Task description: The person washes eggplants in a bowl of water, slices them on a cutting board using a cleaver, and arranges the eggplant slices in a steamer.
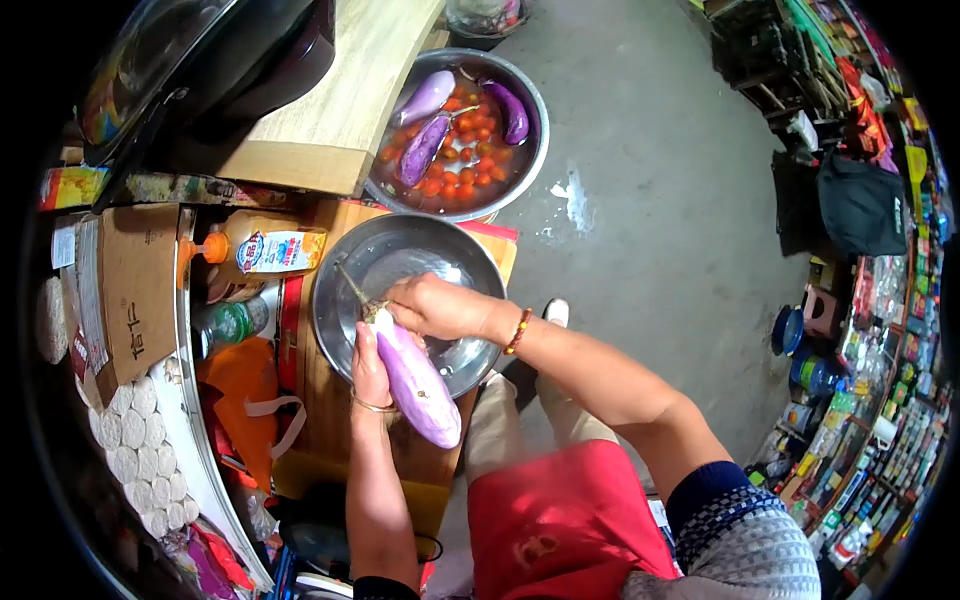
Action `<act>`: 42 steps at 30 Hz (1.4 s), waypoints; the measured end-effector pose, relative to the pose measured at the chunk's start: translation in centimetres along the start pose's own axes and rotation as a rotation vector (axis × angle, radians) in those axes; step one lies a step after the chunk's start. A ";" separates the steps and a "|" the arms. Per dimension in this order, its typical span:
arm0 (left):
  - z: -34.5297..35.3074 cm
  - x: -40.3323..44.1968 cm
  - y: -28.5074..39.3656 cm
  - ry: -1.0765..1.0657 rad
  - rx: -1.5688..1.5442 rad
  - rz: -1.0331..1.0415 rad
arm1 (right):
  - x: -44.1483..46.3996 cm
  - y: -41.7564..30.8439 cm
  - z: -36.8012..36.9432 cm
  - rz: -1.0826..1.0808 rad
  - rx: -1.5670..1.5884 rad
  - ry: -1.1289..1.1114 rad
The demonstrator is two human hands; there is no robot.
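Observation:
A long, light purple eggplant (425, 393) lies tilted over the near rim of a metal bowl (470, 258), its stem end pointing up and left. My left hand (371, 368) wraps around it just below the cap. My right hand (435, 305) is closed at the stem end, fingers bent against the cap; whether they pinch a bit of it or something small is hidden. Behind the bowl, a larger metal basin (540, 110) holds water, several small red tomatoes (466, 176) and purple eggplants (424, 148).
A wooden board (345, 100) juts out at upper left. Below it, a bottle with an orange pump (268, 250) and an orange bag (240, 395) sit on shelving. Grey floor (640, 200) stretches right, toward shelves of packaged goods (870, 430). A red apron (570, 515) covers my front.

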State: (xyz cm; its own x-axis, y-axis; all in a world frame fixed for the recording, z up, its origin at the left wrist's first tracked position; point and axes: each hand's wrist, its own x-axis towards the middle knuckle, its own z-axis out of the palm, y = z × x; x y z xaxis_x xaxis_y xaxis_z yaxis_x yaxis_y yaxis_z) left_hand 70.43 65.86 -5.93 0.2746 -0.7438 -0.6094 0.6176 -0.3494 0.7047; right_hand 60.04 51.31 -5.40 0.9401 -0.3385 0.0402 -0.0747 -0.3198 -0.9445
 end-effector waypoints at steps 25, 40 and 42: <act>2.6 1.0 0.7 0.111 -0.330 -0.022 | 4.9 2.9 -6.2 0.028 0.154 -0.205; 3.6 7.4 0.7 0.873 -0.412 -0.053 | 20.8 27.5 -45.2 0.683 0.240 0.721; 4.5 8.2 2.0 0.894 -0.328 -0.123 | 25.3 35.2 -49.2 0.645 -0.062 0.623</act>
State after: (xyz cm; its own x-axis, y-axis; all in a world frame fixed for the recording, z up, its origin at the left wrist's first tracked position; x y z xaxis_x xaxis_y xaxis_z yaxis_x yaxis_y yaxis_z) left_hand 70.61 56.52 -7.91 0.5710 0.0449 -0.8197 0.8178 -0.1181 0.5633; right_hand 64.81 -12.04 -21.62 0.3599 -0.8815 -0.3058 -0.5606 0.0576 -0.8261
